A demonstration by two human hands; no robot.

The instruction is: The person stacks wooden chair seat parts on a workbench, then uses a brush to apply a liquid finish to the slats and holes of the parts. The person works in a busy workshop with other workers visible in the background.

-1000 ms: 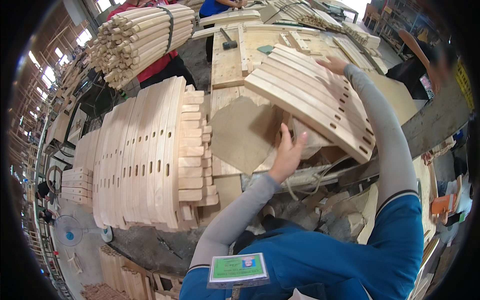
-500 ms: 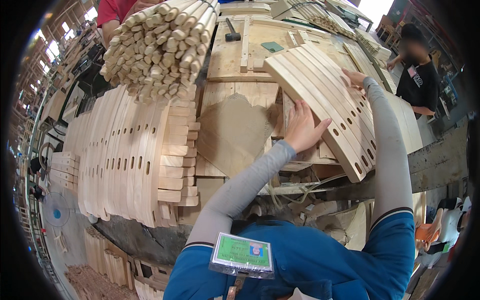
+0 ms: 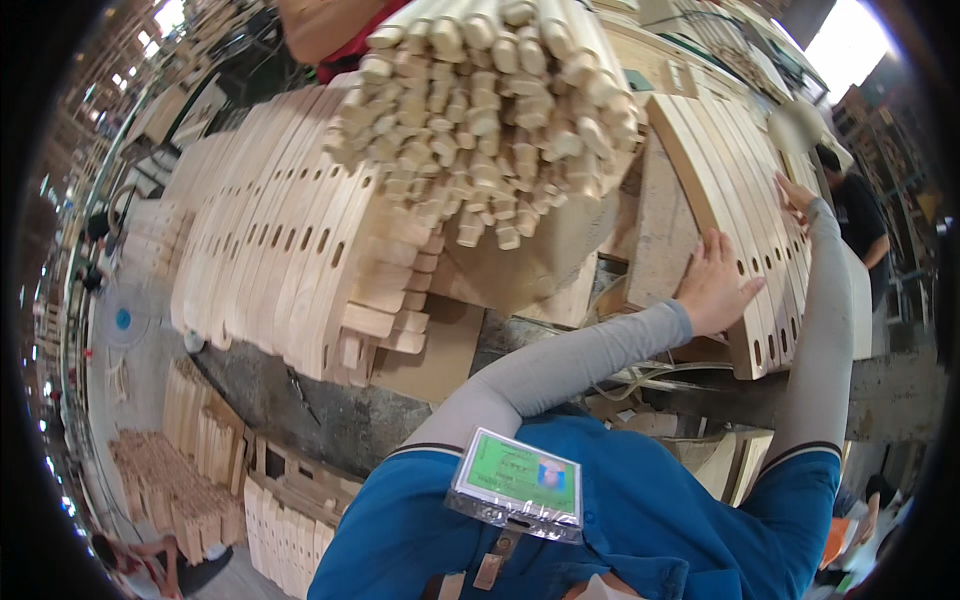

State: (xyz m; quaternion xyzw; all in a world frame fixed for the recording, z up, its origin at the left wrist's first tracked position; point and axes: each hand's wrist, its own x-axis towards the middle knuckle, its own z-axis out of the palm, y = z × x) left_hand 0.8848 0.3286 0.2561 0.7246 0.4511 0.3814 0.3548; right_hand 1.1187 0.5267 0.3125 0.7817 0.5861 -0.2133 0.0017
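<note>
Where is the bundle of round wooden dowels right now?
In the head view the dowel bundle fills the upper middle, above the stacked slotted boards and left of the curved slats under both hands.

The bundle of round wooden dowels [image 3: 490, 120] that someone else carries has come in from the far left and now hangs right over the middle of my table [image 3: 880, 390], covering the bare board I could see a second ago. My left hand [image 3: 712, 285] has slid from the board's middle onto the near edge of the curved slotted slats [image 3: 740, 210]. My right hand [image 3: 795, 192] has shifted down their far side.
</note>
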